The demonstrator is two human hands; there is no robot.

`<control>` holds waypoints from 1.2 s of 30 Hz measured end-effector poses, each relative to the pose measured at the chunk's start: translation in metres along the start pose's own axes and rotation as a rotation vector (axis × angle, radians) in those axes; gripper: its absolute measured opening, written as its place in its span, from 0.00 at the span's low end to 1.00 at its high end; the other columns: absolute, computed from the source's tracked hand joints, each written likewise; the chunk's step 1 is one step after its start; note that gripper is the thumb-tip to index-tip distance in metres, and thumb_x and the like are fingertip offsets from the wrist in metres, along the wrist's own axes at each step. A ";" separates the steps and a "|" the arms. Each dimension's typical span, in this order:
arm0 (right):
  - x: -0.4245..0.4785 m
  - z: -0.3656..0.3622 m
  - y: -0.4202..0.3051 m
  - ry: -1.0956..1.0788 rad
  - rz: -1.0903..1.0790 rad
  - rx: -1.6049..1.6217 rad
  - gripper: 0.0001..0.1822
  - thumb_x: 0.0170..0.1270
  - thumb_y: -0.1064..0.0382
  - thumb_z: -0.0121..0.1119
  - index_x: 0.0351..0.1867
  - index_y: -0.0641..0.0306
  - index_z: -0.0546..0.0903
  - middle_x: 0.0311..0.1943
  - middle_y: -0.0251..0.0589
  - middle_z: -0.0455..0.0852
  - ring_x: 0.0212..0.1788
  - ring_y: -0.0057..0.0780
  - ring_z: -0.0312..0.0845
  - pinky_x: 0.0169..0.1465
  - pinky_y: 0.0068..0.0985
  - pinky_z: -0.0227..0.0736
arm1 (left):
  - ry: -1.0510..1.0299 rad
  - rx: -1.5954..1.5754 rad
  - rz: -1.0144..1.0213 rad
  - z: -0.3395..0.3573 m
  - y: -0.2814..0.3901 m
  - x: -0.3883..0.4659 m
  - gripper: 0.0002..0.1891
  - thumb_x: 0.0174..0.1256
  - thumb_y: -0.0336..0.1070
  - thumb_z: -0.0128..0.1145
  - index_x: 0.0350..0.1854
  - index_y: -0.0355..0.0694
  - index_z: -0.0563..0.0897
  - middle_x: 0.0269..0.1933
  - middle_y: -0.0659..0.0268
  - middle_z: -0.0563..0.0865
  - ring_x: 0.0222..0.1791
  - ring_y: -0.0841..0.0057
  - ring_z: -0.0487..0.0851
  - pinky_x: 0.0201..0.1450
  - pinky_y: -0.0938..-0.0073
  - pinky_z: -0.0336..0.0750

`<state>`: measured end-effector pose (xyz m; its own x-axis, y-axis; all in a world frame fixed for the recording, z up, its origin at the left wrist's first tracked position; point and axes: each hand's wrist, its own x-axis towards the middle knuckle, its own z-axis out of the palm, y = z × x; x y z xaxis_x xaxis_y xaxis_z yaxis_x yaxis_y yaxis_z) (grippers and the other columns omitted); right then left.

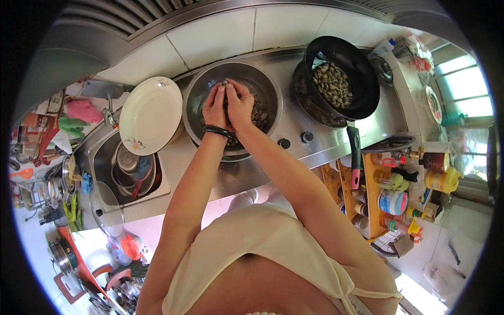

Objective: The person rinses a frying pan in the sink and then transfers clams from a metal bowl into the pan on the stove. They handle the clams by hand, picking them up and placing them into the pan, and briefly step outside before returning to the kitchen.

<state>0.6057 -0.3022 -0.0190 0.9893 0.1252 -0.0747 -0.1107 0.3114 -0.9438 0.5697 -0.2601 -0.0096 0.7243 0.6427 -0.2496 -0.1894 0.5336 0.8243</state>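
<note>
My left hand (215, 107) and my right hand (239, 103) meet fingertip to fingertip above a wide metal basin (275, 103). Pinched between the fingertips is a small shell, probably a clam (224, 83), partly hidden by the fingers. More shellfish (258, 114) lie in the basin, partly covered by my hands. A dark bangle (217, 130) is on my left wrist. Right of the basin, a black wok (364, 84) on the stove holds many small clams (332, 84). An oval white plate (151, 114) with a painted rim stands left of the basin.
At the left is a sink (96, 161) with pots and a strainer. A glass lid (106, 208) lies near the counter's front edge. The wok's handle (354, 157) points toward me over the edge. Beside the stove at right, a wooden rack (370, 197) holds bottles and jars.
</note>
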 end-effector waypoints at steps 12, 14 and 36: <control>-0.017 -0.004 -0.034 -0.016 -0.061 -0.257 0.14 0.61 0.59 0.58 0.41 0.67 0.84 0.42 0.47 0.83 0.45 0.39 0.80 0.50 0.28 0.71 | 0.037 -0.009 0.030 0.009 0.008 -0.026 0.20 0.68 0.41 0.54 0.56 0.35 0.75 0.48 0.63 0.82 0.45 0.74 0.80 0.49 0.76 0.75; -0.024 0.007 -0.041 -0.047 -0.082 -0.336 0.15 0.60 0.57 0.56 0.42 0.64 0.84 0.44 0.46 0.82 0.46 0.42 0.78 0.51 0.31 0.71 | 0.075 -0.058 0.036 -0.004 0.008 -0.015 0.19 0.68 0.41 0.54 0.55 0.35 0.76 0.48 0.63 0.82 0.44 0.74 0.80 0.48 0.76 0.75; -0.002 -0.022 -0.108 -0.195 -0.101 -0.353 0.15 0.59 0.56 0.56 0.42 0.61 0.85 0.42 0.48 0.82 0.46 0.43 0.79 0.51 0.31 0.71 | 0.071 -0.190 0.164 0.078 0.028 -0.050 0.14 0.70 0.40 0.49 0.51 0.38 0.77 0.46 0.63 0.81 0.45 0.73 0.79 0.48 0.72 0.76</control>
<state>0.6180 -0.3572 0.0759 0.9533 0.2970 0.0545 0.0590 -0.0064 -0.9982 0.5793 -0.3201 0.0655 0.6266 0.7625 -0.1608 -0.4268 0.5084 0.7479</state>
